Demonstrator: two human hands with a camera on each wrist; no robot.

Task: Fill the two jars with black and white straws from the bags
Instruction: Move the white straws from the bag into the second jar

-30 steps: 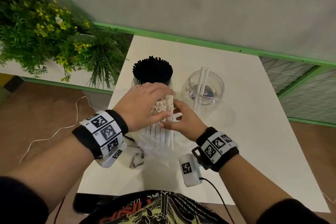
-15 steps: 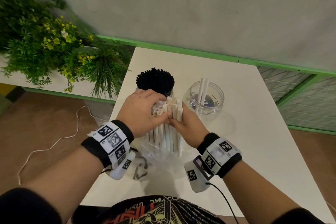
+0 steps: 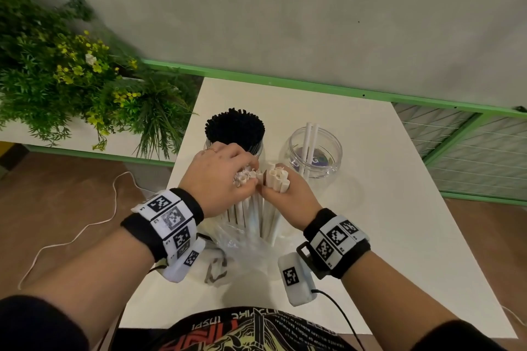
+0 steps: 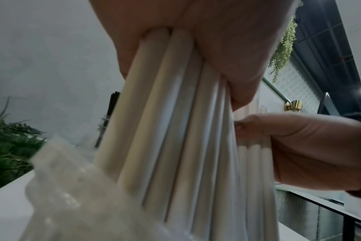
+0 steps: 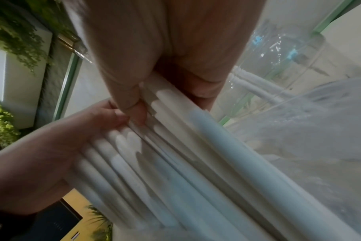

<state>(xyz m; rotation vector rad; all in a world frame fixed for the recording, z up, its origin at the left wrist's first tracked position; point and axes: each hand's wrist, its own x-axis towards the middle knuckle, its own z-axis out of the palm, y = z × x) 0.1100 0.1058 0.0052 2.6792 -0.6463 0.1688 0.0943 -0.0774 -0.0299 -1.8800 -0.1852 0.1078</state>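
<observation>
A bundle of white straws stands upright in a clear plastic bag on the white table. My left hand grips one cluster of the straws near their tops. My right hand grips a smaller cluster beside it, raised a little above the rest. Behind the hands, one jar is packed with black straws. The clear jar to its right holds two white straws.
Green plants with yellow flowers fill a planter left of the table. A green rail runs along the table's far edge, with wire mesh at the right. A white cable lies on the brown floor at the left.
Both hands have risen with the straw bundle, and my right hand has drawn its cluster apart from the left hand's and slightly higher. The head view has tilted upward.
</observation>
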